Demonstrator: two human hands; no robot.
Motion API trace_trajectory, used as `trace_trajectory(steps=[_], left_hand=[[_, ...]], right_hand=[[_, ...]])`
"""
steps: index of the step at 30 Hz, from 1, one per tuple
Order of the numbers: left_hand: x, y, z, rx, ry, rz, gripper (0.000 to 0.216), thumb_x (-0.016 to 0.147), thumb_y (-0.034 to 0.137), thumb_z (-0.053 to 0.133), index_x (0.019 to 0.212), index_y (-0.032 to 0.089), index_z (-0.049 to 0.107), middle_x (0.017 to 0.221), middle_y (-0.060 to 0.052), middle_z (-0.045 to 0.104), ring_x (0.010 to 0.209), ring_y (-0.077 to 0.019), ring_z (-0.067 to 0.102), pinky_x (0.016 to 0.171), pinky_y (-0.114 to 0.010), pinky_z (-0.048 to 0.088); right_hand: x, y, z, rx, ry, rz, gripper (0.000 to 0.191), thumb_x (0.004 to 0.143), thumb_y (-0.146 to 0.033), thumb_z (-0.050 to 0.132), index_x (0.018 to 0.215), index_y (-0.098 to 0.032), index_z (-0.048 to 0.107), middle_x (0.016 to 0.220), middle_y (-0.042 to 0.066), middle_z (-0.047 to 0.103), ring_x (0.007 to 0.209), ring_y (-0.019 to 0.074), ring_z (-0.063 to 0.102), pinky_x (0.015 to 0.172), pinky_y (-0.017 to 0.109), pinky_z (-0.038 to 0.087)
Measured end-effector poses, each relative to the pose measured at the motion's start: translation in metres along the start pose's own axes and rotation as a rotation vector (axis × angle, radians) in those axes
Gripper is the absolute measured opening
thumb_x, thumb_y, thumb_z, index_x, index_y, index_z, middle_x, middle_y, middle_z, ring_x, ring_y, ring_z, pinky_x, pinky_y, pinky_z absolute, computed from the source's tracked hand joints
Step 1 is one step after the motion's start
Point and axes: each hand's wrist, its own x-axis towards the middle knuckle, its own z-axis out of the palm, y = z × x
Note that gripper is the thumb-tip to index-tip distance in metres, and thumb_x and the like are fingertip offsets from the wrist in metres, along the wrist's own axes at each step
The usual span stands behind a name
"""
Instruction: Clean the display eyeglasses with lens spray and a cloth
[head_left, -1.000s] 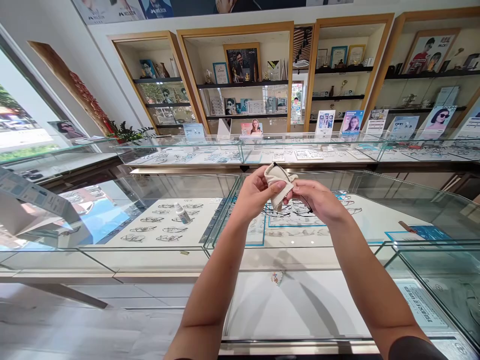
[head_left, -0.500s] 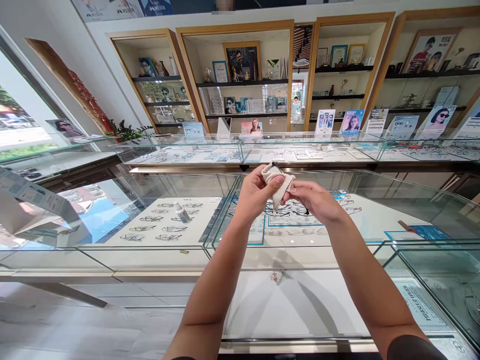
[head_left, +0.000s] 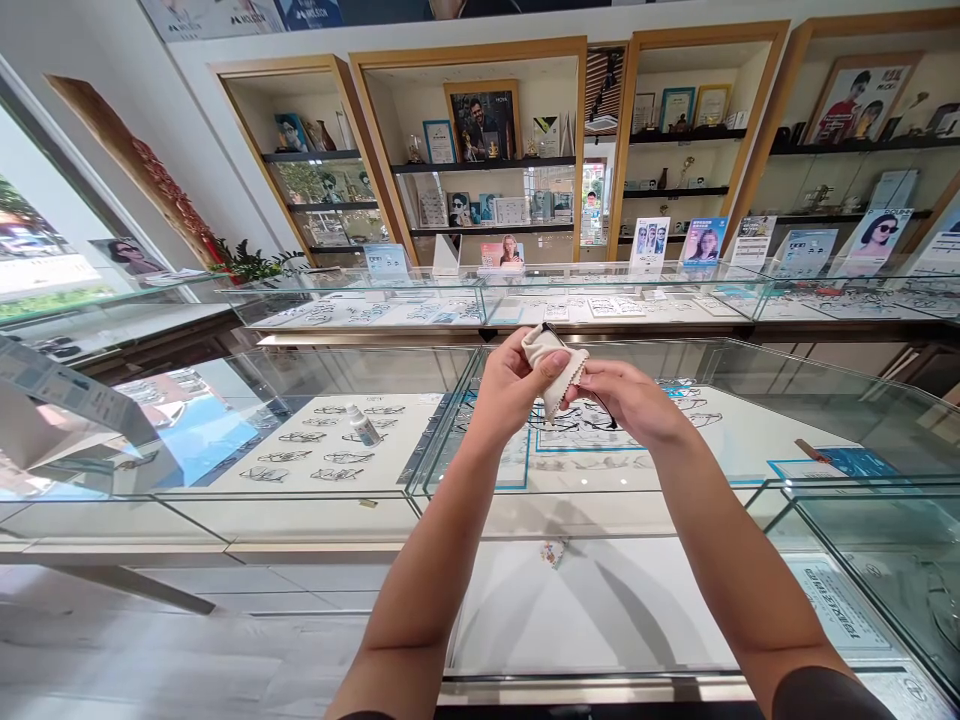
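Observation:
Above the glass display counter, my left hand (head_left: 510,385) is closed with its thumb pressing a cream, zigzag-edged cleaning cloth (head_left: 551,375). The cloth is folded around a pair of eyeglasses (head_left: 604,412); a dark bit of frame pokes out at its top, and a dark temple arm hangs below my right hand. The lenses are hidden by the cloth. My right hand (head_left: 630,395) has its fingers pinched at the cloth's right edge, on the glasses.
A small white spray bottle (head_left: 363,426) stands on the glass counter (head_left: 442,465), over rows of eyeglasses. A small patterned item (head_left: 553,553) lies on the white surface nearer me. Another glass case (head_left: 870,560) is at right. Upright cards (head_left: 649,246) line the far counter.
Both hands stay nearly in place on the cloth and eyeglasses, with only a very slight shift to the left. Nothing else has visibly moved.

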Motion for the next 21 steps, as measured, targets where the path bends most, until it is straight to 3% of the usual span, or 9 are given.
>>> trace_trajectory(steps=[7, 14, 18, 21], left_hand=[[0.002, -0.011, -0.002, 0.102, 0.210, 0.049, 0.044, 0.092, 0.059, 0.077, 0.084, 0.019, 0.059, 0.061, 0.002, 0.064, 0.046, -0.0099, 0.055, 0.047, -0.023, 0.040], [0.008, -0.015, -0.008, 0.028, 0.198, 0.050, 0.043, 0.094, 0.060, 0.075, 0.094, 0.017, 0.072, 0.066, 0.003, 0.063, 0.054, -0.0082, 0.053, 0.054, -0.021, 0.040], [0.013, -0.017, -0.014, -0.001, 0.241, 0.056, 0.051, 0.087, 0.066, 0.079, 0.098, 0.016, 0.075, 0.078, -0.001, 0.069, 0.067, -0.0110, 0.057, 0.064, -0.022, 0.045], [0.012, -0.013, -0.018, 0.039, 0.182, 0.013, 0.053, 0.086, 0.066, 0.079, 0.097, 0.015, 0.074, 0.079, -0.001, 0.068, 0.070, -0.0123, 0.056, 0.067, -0.023, 0.045]], right_hand=[[0.000, 0.002, 0.000, -0.045, -0.036, 0.010, 0.024, 0.099, -0.033, 0.062, 0.084, -0.021, 0.078, 0.089, 0.004, 0.076, 0.095, 0.0212, 0.068, 0.102, 0.041, 0.046], [0.001, 0.002, 0.001, 0.002, 0.017, -0.025, 0.024, 0.097, -0.036, 0.065, 0.080, -0.022, 0.076, 0.086, 0.003, 0.074, 0.091, 0.0207, 0.068, 0.097, 0.039, 0.049], [0.001, -0.002, -0.004, 0.049, 0.175, -0.081, 0.024, 0.092, -0.041, 0.069, 0.077, -0.024, 0.074, 0.087, 0.004, 0.073, 0.091, 0.0204, 0.065, 0.088, 0.036, 0.049], [0.000, -0.006, -0.009, 0.042, 0.320, -0.151, 0.021, 0.092, -0.041, 0.069, 0.079, -0.026, 0.076, 0.096, 0.004, 0.075, 0.102, 0.0207, 0.065, 0.084, 0.032, 0.047]])
